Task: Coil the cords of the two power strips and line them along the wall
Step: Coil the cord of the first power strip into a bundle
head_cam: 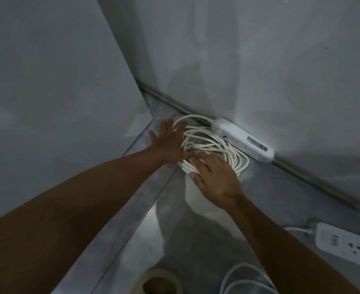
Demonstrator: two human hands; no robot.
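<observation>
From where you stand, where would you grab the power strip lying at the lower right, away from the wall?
Probably across its narrow width, from above, near the cord end. The power strip lies flat on the floor, sockets up, so its long sides are free for thumb and fingers. The right hand is nearer.

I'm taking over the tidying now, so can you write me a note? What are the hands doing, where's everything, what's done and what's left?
Left hand: open, flat against the coil's left side.
Right hand: open, fingers resting on the coil's near edge.
First strip: along the wall, coil beside it on the floor.
Second strip: on the floor at the right edge; a loose cord lies nearby.
Done: first cord coiled, strip placed.
Left: coil the second cord and line that strip along the wall.
</observation>
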